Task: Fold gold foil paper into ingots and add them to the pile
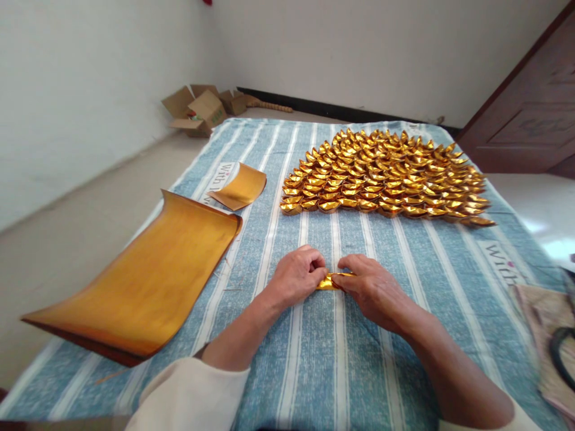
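Observation:
Between my hands lies a narrow folded strip of shiny gold foil paper, flat on the striped cloth. My left hand pinches its left end between thumb and fingertips. At the other end, my right hand has its thumb and fingers closed on the strip and covers part of it. Left of my forearm is a large curled stack of gold paper sheets. A smaller gold paper piece rests beyond it. Rows of folded gold paper ingots stand close together on the far right half of the table.
A blue and white striped cloth covers the table. Open cardboard boxes sit on the floor past its far left corner. At the right edge are a beige cloth and a black ring-shaped handle. A brown door stands beyond.

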{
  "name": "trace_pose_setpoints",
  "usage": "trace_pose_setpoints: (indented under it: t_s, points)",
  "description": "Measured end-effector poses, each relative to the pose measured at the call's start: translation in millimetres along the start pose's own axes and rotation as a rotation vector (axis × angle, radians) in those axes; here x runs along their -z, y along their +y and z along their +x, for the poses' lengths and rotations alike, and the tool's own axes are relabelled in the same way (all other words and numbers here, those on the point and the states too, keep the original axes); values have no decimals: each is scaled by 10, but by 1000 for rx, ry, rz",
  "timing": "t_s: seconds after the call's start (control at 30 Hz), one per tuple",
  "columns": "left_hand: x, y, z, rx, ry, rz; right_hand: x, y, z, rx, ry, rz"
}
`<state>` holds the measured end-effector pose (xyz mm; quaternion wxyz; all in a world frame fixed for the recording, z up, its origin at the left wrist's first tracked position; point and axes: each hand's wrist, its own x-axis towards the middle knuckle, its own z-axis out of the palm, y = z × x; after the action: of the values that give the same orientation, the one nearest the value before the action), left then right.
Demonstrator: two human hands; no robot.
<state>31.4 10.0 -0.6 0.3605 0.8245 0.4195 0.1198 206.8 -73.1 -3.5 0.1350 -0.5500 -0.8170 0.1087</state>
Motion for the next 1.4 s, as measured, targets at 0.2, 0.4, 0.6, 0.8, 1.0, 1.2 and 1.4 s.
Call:
trace_pose_setpoints:
  t_s: [0.2,0.4,0.6,0.8,1.0,1.2,1.4]
  points:
    - [-50,82,-19,6,40,125,-9,0,-5,6,24,9]
    - [-51,99,-9,25,47,140,4,-33,-8,-7,20,23]
    - [-61,86,6,33,50,126,14,-68,-17,-6,3,-84]
    - [-48,85,15,38,45,125,47,-93,-31,-41,1,-199]
    - [-47,78,13,27,51,125,82,-108,-53,-97,17,-230]
    - [-47,83,7,25,47,123,121,-84,-103,-125,28,-272]
    - [-55,84,5,26,51,111,161,-34,-147,-183,-11,-297]
